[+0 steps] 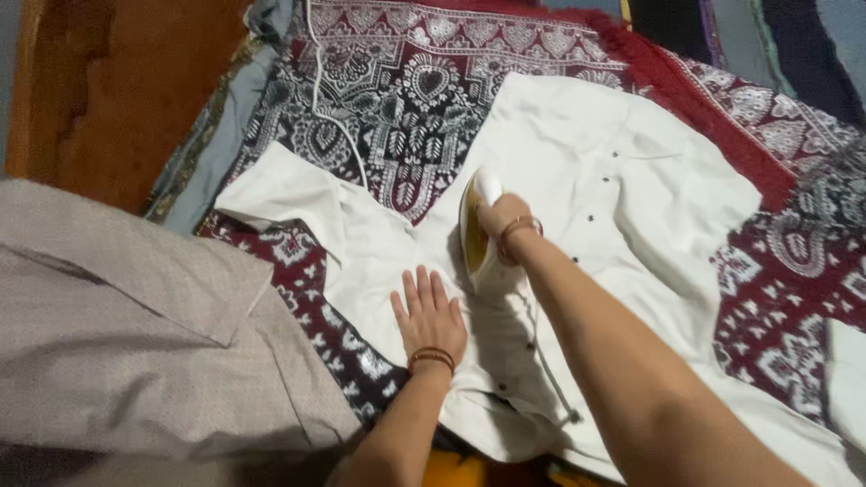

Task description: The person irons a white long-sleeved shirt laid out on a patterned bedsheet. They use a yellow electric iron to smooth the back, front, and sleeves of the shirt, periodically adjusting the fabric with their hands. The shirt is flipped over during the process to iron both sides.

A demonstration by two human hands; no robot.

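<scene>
A white buttoned shirt (622, 207) lies spread flat across a dark red and white patterned cloth (397, 99), reaching from the cloth's middle toward its right edge. The right hand (502, 219) has its fingers clamped around the handle of a white and yellow iron (475, 227), which stands on the shirt near its middle. The left hand (431, 317) presses flat on the shirt just beside the iron, fingers straight and slightly apart. A white cord (336, 117) trails over the cloth toward its far edge. A folded grey garment (135, 316) lies at the cloth's left edge.
</scene>
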